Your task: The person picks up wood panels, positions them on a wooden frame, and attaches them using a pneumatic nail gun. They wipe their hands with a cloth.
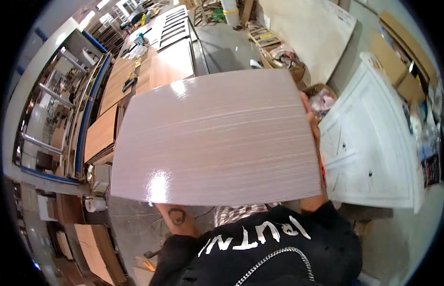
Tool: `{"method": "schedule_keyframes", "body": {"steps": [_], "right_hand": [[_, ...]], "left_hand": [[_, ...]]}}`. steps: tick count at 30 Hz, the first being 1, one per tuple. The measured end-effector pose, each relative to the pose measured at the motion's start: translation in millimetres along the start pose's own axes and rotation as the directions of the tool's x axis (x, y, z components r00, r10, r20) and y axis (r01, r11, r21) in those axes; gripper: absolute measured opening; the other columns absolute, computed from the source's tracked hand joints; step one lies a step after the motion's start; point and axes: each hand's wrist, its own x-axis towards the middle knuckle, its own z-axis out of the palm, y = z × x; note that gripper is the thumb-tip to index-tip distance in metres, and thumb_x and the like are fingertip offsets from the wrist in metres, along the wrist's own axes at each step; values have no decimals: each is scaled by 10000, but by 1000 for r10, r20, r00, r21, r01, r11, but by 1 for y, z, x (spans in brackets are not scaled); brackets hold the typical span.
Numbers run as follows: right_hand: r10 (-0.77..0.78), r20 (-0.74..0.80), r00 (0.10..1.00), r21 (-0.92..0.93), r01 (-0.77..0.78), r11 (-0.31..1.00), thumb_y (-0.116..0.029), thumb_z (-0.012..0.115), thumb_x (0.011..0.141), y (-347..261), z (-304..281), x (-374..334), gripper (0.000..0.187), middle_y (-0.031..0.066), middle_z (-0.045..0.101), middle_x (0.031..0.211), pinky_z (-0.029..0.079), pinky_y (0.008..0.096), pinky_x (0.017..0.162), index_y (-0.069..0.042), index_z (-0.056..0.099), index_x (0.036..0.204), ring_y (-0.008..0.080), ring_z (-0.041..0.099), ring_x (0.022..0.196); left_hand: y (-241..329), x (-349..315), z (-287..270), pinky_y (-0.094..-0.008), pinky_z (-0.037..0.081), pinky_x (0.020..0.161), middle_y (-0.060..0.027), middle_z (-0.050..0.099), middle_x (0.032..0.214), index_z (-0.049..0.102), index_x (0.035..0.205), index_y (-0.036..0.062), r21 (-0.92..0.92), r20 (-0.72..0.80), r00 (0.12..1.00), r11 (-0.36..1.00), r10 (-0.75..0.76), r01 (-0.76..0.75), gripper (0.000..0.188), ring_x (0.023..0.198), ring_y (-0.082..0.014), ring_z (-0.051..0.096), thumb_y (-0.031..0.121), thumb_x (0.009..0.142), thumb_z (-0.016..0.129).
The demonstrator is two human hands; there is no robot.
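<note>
A large, glossy, pale greyish-pink wood-grain panel (217,143) is held up in front of my chest, spanning the middle of the view. Its surface catches bright reflections near the top and lower left. The fingers of my right hand (311,117) wrap around the panel's right edge. My left forearm, which bears a dark ring-shaped mark, passes beneath the lower edge. The panel hides my left hand, so its fingers do not show.
Beyond the panel stretches a long workbench (150,66) with wood boards and tools. At right leans a white panelled door (370,148); cardboard boxes (398,66) sit behind it. A blue-edged rack (83,124) stands at left, above stacked boards (95,248).
</note>
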Motion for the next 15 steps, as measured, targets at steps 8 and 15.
{"method": "schedule_keyframes", "body": {"steps": [8,15], "right_hand": [[-207,-624,753,-4,263,965,-258,511,977,-53,-58,60,384,145,590,1196,494,384,933,-71,485,1311,244,585,1087],[-922,-230,311,-958,96,272,-287,518,973,-50,-297,151,420,160,589,1168,487,383,927,-42,479,1312,267,585,1051]], "left_hand": [[1,143,232,-351,427,1008,-149,495,1359,409,1382,-34,-318,126,982,943,144,-97,568,1256,-251,471,361,980,486],[2,187,396,-362,348,1067,-155,411,1446,366,1424,-39,-400,114,916,862,385,-312,648,1329,-257,400,384,968,547]]}}
